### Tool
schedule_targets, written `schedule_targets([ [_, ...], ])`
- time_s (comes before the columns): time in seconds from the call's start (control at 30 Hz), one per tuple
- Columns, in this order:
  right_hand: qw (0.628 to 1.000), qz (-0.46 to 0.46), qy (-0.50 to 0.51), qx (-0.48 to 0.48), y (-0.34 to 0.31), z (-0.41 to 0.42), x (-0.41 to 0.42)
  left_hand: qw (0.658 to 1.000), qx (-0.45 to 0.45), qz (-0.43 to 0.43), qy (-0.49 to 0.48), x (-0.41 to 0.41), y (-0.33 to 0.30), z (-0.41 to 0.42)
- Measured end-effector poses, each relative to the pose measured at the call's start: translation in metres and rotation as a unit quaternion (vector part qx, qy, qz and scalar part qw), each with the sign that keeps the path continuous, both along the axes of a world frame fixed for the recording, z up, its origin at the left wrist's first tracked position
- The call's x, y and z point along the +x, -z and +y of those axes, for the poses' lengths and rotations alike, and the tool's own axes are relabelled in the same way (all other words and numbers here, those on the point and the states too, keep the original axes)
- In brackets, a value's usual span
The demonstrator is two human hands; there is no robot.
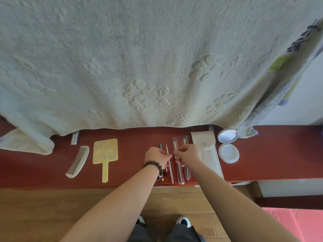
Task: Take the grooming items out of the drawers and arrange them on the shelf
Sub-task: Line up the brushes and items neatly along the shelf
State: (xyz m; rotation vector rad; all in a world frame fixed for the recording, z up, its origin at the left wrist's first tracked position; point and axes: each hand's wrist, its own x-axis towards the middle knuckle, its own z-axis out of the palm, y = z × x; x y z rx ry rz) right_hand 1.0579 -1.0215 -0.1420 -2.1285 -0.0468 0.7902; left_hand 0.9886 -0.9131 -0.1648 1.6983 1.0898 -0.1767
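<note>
On the red shelf (35,165) lie a pale comb (78,161), a yellow hand mirror (105,154), several slim pens and wrapped makeup brushes (178,170), a white pouch (207,151) and an open round compact (228,145). My left hand (157,157), with a bead bracelet on the wrist, pinches a thin silver pen (169,165) lying in the row. My right hand (189,154) pinches the upper part of a wrapped brush (174,145). Both hands hover over the row of tools, fingertips almost touching.
A large cream blanket (139,67) hangs down over the back of the shelf, with a patterned cloth (279,88) at the right. Wooden floor (52,215) and my shoes lie below the shelf's front edge. A pink mat (297,224) sits at the lower right.
</note>
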Motion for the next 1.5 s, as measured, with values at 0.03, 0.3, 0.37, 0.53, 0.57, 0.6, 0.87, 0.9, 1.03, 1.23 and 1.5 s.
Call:
schedule_targets([
  [0.03, 1.0, -0.001, -0.009, -0.014, 0.002, 0.002, 0.0, 1.0, 0.022, 0.006, 0.008, 0.0, 0.0, 0.0],
  [0.3, 0.993, -0.067, -0.05, -0.082, 0.022, 0.021, -0.016, 0.971, 0.211, 0.066, 0.087, -0.013, -0.01, 0.005],
  [0.37, 0.987, -0.101, -0.072, -0.106, 0.024, 0.025, -0.019, 0.961, 0.246, 0.076, 0.1, -0.014, -0.008, 0.004],
  [0.53, 0.964, -0.155, -0.131, -0.175, 0.022, 0.026, -0.021, 0.934, 0.317, 0.086, 0.141, -0.015, -0.003, 0.002],
  [0.57, 0.96, -0.161, -0.137, -0.186, 0.022, 0.026, -0.021, 0.927, 0.33, 0.089, 0.154, -0.014, -0.002, 0.001],
  [0.6, 0.957, -0.166, -0.141, -0.193, 0.022, 0.026, -0.021, 0.921, 0.342, 0.091, 0.164, -0.014, 0.0, 0.0],
  [0.87, 0.959, -0.17, -0.133, -0.182, 0.021, 0.024, -0.021, 0.912, 0.359, 0.075, 0.184, -0.015, 0.003, 0.002],
  [0.9, 0.96, -0.17, -0.132, -0.179, 0.021, 0.023, -0.021, 0.915, 0.353, 0.069, 0.182, -0.015, 0.003, 0.002],
  [1.03, 0.969, -0.168, -0.106, -0.146, 0.02, 0.02, -0.02, 0.928, 0.344, 0.027, 0.143, -0.028, 0.001, 0.006],
  [1.23, 0.976, -0.173, -0.093, -0.098, 0.011, 0.013, -0.019, 0.938, 0.321, 0.069, 0.116, -0.045, 0.003, 0.019],
  [1.5, 0.99, -0.119, -0.076, -0.02, 0.002, 0.011, -0.029, 0.976, 0.19, 0.02, 0.109, -0.05, -0.004, 0.044],
])
